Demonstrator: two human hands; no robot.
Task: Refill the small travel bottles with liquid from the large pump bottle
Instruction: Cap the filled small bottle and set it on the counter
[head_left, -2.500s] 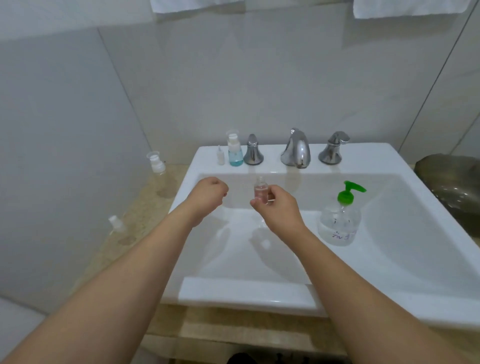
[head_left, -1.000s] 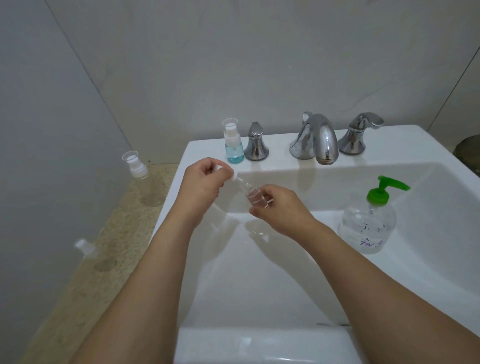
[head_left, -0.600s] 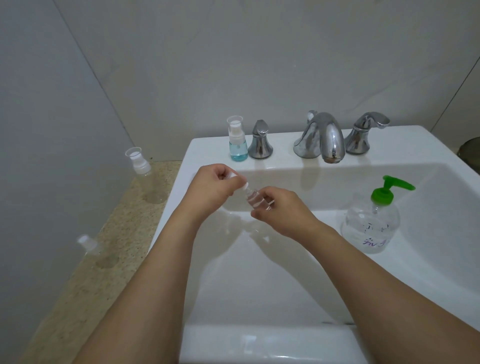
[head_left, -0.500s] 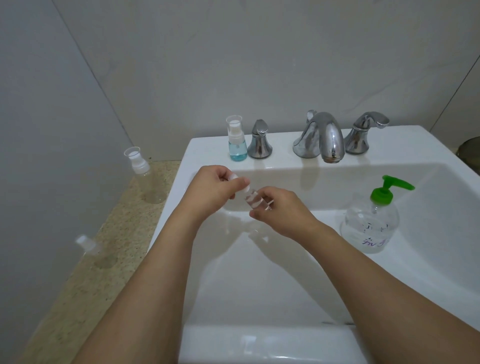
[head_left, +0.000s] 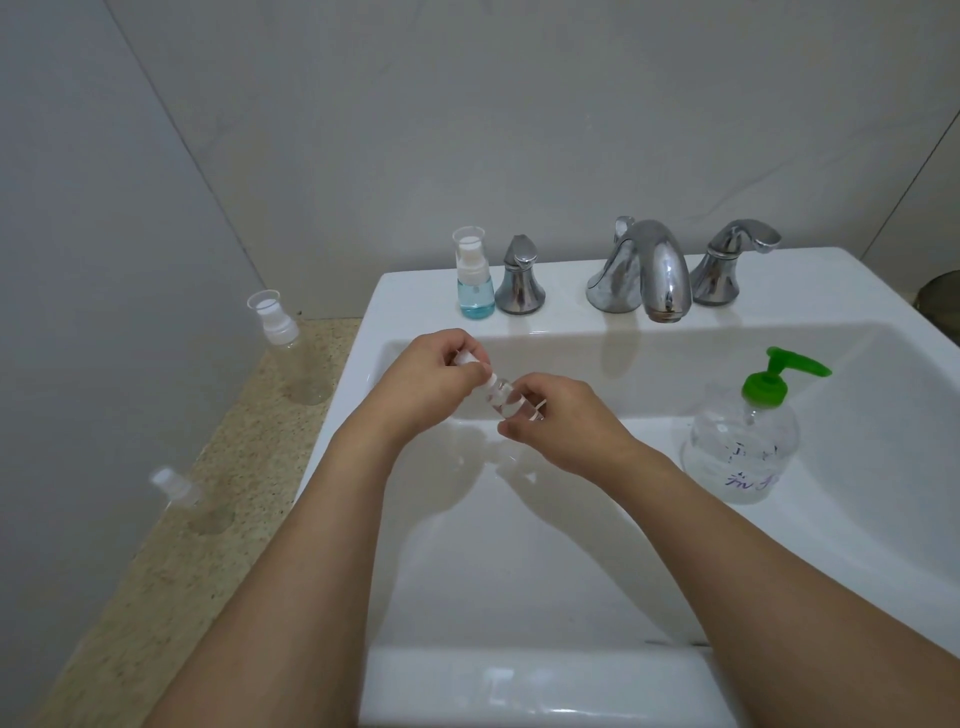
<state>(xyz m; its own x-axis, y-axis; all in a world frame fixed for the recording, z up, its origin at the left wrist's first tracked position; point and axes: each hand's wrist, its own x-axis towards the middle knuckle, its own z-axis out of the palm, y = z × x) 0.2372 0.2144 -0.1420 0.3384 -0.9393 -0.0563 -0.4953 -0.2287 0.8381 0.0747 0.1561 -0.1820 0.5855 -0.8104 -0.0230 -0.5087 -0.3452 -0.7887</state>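
At frame centre, the right hand (head_left: 558, 423) grips a tilted small clear bottle (head_left: 506, 402); the left hand (head_left: 426, 387) pinches its white cap (head_left: 470, 364).

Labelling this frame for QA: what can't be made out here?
- Small bottle: fill level unreadable, clear and half hidden by right hand, head view.
- Its cap: mostly hidden by left hand; on or off unclear.
- Pump bottle writing: too small.
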